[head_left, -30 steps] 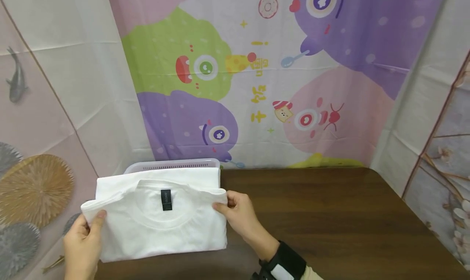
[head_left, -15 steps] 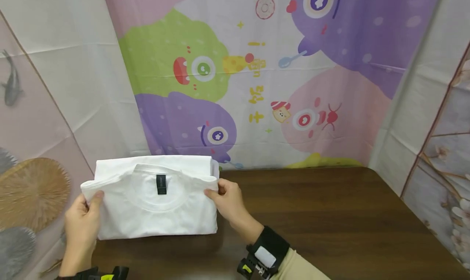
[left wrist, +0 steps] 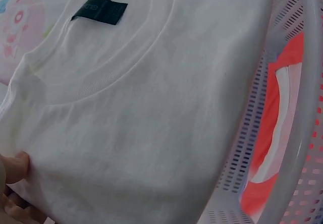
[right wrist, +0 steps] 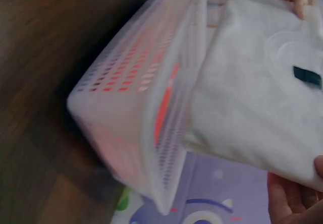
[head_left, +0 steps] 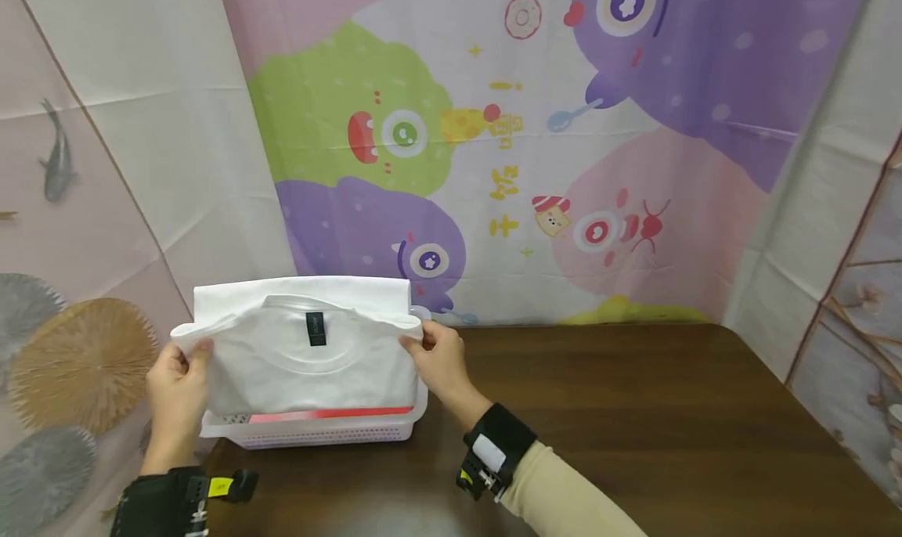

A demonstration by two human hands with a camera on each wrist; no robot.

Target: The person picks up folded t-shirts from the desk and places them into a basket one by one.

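A folded white T-shirt with a dark neck label is stretched between my two hands, collar side up. My left hand pinches its left shoulder edge, thumb on the front. At the opposite shoulder my right hand pinches the cloth the same way. Below and behind the shirt stands a pale lilac perforated basket, its near rim showing under the shirt's lower edge. Inside it lies red and white cloth. In the right wrist view, the shirt hangs over the basket's opening, and much of the basket is hidden behind it.
The basket stands at the left of a dark wooden table. A cartoon-print curtain hangs along the table's back edge. Printed cloths line the left and right sides. Both wrists wear black straps with cameras.
Both hands have raised the shirt and carried it forward, over the basket. The basket's near side and the red cloth in it have come into view below the shirt.
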